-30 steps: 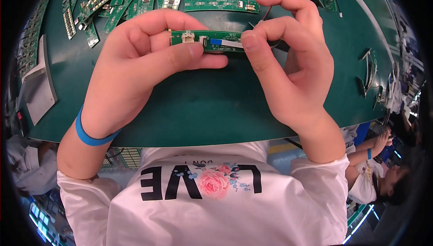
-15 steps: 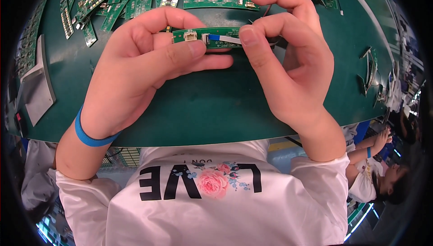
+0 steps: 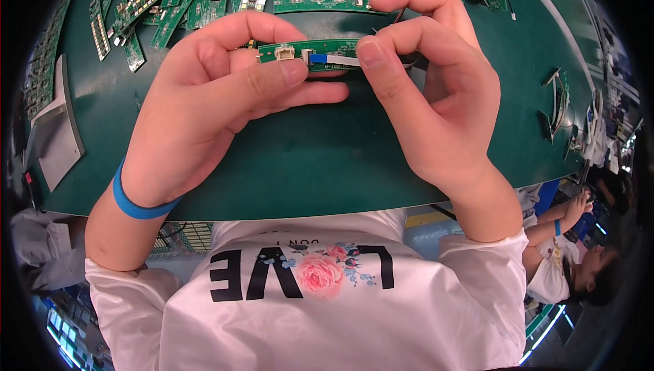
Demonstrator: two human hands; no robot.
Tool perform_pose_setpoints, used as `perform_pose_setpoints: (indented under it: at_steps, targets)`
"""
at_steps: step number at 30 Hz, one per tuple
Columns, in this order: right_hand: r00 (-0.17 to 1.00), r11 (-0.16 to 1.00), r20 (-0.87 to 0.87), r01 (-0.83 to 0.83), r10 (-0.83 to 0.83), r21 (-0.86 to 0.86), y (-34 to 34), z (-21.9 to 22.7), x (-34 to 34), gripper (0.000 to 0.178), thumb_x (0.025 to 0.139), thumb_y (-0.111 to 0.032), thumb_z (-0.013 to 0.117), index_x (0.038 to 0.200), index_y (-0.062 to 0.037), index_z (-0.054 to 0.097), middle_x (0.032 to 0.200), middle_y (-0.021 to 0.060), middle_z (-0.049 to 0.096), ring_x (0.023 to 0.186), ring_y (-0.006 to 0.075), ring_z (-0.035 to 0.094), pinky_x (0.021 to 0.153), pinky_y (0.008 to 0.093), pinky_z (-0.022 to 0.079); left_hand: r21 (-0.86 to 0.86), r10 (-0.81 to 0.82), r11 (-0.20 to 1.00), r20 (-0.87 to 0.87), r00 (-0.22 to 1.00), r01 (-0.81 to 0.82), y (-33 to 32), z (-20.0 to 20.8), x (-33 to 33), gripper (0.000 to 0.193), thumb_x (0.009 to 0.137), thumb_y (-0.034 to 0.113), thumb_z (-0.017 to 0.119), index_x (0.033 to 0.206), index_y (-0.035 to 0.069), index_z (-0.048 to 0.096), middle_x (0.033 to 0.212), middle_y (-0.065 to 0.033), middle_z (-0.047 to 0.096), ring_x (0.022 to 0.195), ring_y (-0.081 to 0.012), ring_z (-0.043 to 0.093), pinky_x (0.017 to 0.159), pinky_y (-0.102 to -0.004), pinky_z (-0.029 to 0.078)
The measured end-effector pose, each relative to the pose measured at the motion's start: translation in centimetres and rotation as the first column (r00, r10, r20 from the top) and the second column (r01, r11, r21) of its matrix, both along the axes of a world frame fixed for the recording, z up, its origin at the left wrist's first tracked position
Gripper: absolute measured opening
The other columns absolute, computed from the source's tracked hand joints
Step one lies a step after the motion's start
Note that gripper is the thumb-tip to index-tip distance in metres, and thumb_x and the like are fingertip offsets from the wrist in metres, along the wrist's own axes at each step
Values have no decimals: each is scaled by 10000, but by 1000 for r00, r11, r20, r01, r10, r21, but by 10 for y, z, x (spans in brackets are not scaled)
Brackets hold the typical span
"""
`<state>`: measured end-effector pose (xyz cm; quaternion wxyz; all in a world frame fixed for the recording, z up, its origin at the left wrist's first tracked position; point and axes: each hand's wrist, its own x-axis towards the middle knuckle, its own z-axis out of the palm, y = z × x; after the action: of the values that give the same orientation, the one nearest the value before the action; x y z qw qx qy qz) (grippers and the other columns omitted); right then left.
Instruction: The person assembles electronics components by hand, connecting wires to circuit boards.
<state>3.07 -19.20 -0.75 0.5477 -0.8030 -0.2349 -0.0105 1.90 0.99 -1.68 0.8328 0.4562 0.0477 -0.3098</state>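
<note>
My left hand (image 3: 204, 95) pinches the left end of a narrow green circuit board (image 3: 340, 45) between thumb and fingers, above the table's near half. On the board's face are a cream-coloured plug socket (image 3: 284, 52) and a small white ribbon connector (image 3: 306, 56). A flat white ribbon cable (image 3: 343, 61) has its blue end (image 3: 317, 59) at that small connector; whether it sits inside cannot be made out. My right hand (image 3: 439, 88) holds the cable's other part between thumb and index finger, its tips hiding the board's right end. My other right fingers are raised and curled.
On the green table (image 3: 306, 167), several circuit boards (image 3: 167, 13) lie heaped at the far left. Another board (image 3: 317, 1) lies just beyond my hands. A grey metal piece (image 3: 60, 133) is at the left edge, a wired part (image 3: 560, 102) at the right. A person (image 3: 569, 262) sits at right.
The blue cable end sits slightly lower against the small connector. My right thumb has shifted a little left along the cable. My left hand keeps its grip on the board.
</note>
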Motion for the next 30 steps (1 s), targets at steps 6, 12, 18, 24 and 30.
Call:
perform_pose_setpoints:
  at_steps: [6,12,18,24,30]
  targets:
    - [1000,1000,28,10,-10,-11,-1,0,0,41,829,14,640,807,41,617,999,137,526,1016,171,486,693,220,415,-16,-3,1000,-3,1000,3,-1,0,0,229,923,16,489,1152,13,484,1056,-161,649,1020,-280,636,922,-321,500]
    - [996,1000,-84,30,-30,2,-4,-4,1,40,828,10,645,812,37,620,1020,145,526,987,154,492,711,221,413,-17,-12,1000,12,1000,12,0,-2,1,227,925,21,489,1151,12,486,1057,-157,650,1019,-278,636,923,-323,499]
    - [1000,1000,4,11,-11,6,-1,1,-1,44,826,4,652,813,34,622,1022,136,528,984,152,489,715,227,407,-6,-8,1000,10,1000,8,1,0,-1,231,926,24,489,1156,12,484,1056,-158,650,1018,-279,637,925,-325,498]
    - [999,1000,-24,24,-25,-9,-1,-1,-1,44,824,1,651,808,28,620,1009,130,528,991,154,489,716,228,395,-8,-6,1000,-2,1000,6,1,-1,0,238,925,26,491,1162,14,481,1058,-167,649,1012,-278,640,922,-325,499]
    - [998,1000,65,-1,0,17,-7,-13,3,45,822,2,652,808,28,618,1017,127,527,1011,165,489,771,240,399,-13,-13,1000,6,1000,13,0,0,0,238,927,31,489,1164,14,480,1069,-175,645,1009,-278,641,919,-327,501]
